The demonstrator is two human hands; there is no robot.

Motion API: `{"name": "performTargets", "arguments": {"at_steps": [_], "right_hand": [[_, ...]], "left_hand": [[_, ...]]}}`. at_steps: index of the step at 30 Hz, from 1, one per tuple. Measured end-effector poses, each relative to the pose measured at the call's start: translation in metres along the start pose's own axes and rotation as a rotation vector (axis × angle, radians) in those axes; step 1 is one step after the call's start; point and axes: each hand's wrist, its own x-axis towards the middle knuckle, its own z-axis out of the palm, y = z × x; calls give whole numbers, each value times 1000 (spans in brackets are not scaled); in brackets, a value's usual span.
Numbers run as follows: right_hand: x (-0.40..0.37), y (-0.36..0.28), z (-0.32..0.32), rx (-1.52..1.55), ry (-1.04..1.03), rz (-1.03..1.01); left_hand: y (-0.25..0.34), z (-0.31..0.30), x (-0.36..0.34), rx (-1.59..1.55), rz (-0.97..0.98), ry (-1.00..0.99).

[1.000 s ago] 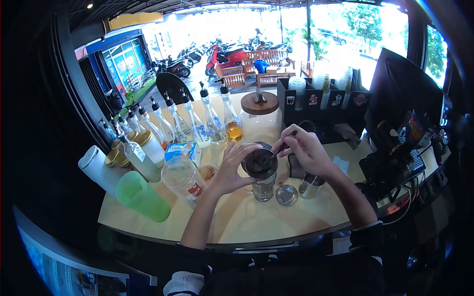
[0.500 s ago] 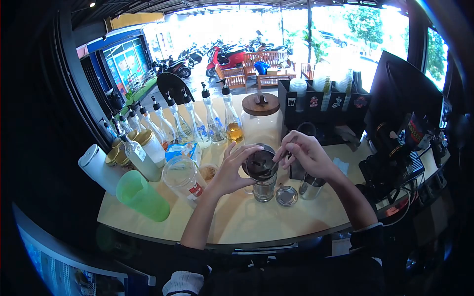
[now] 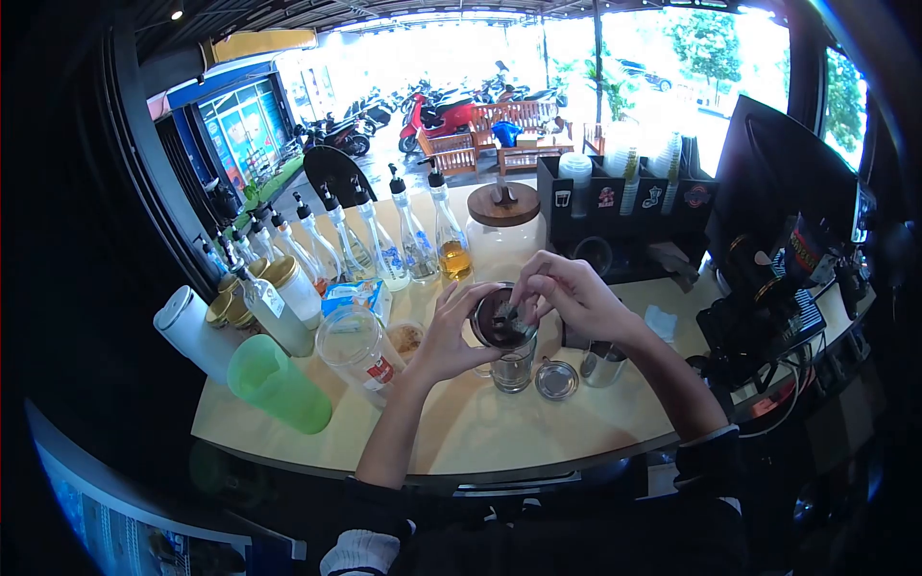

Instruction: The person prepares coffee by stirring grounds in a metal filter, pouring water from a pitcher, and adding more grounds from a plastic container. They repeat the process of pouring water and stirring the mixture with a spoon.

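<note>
My left hand (image 3: 449, 336) is curled round the side of a dark round container (image 3: 499, 331), tilted so its open mouth faces me. My right hand (image 3: 567, 298) is closed in a pinch at the container's right rim; what thin thing it holds, perhaps a spoon handle, is too dark to make out. Right below the container stands a clear glass mug (image 3: 514, 372), partly hidden by it. Beside the mug lies a round metal lid (image 3: 556, 380), with a metal cup (image 3: 603, 365) further right. A clear plastic jar (image 3: 355, 346) stands left of my left wrist.
Several pump bottles (image 3: 415, 235) line the counter's back left. A green pitcher (image 3: 280, 384) leans at the front left. Behind my hands is a large jar with a wooden lid (image 3: 504, 204). A black cup holder (image 3: 629, 197) and a dark monitor (image 3: 783, 178) stand at right.
My right hand has moved left and slightly up, its fingertips now over the container's mouth. The left hand still holds the container in nearly the same place.
</note>
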Motion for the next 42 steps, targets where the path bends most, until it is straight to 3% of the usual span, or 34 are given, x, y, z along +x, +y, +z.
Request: {"name": "performTargets", "arguments": {"at_steps": [1,4,7,13,16,19,26,29,34,42], "right_hand": [[-1,4,3,60,92,-45],[-5,12,2,81,108,-50],[-9,7,4,29,101,-43],[-11,11,0,153,144,57],[-11,14,-2,182,235,-7],[-12,17,1,175,161,38],[-12,18,-2,178,251,5],[-16,19,-3,139,159,41],[-23,16,-7,270,341,-11],[-50,32,-20,417,631,-163]], "left_hand": [[0,1,-1,7,-24,23],[1,4,-5,-208,-157,76],[2,5,-6,-208,-176,81],[-2,9,-8,-170,-159,110],[-5,10,-8,-174,-148,113],[-2,10,-7,-157,-148,95],[8,7,-4,-181,-121,95],[12,6,-1,-154,-109,90],[13,7,0,7,-87,105],[11,13,5,-62,-175,160]]}}
